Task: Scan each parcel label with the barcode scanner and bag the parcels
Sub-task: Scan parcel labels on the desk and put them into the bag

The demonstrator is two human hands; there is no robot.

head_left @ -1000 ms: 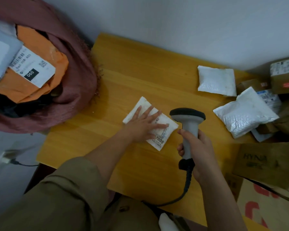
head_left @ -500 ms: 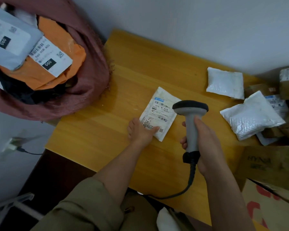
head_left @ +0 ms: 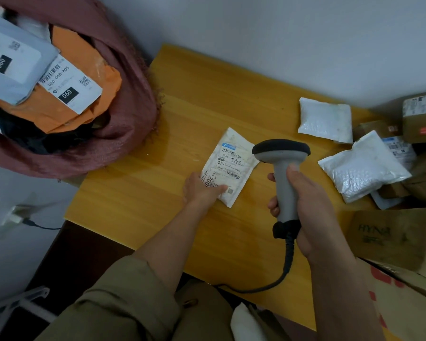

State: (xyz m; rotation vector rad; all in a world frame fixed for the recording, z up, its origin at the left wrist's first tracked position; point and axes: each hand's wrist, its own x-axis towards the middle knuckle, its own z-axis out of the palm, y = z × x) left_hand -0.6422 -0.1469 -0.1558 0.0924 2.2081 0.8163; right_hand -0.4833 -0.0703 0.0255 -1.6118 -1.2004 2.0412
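The left hand (head_left: pixel 202 190) pinches the parcel's (head_left: pixel 228 166) near corner, its length running toward one o'clock, while the right hand (head_left: pixel 303 205) grips the scanner (head_left: pixel 282 163) at its three o'clock.

Small white parcel (head_left: pixel 229 166) flat on yellow wooden table (head_left: pixel 194 114), label up, barcodes visible. Left hand (head_left: pixel 201 189) pinches its near corner, thumb on label. Right hand (head_left: pixel 303 205) grips grey barcode scanner (head_left: pixel 282 168) by handle, dark head just beside parcel's right edge, cable (head_left: pixel 276 279) trailing off table's near edge. Maroon sack (head_left: pixel 123 99) at left holds orange mailer (head_left: pixel 84 114) and grey mailer (head_left: pixel 20 70). Two white bubble mailers (head_left: pixel 326 119) and cardboard boxes (head_left: pixel 394 237) at right.
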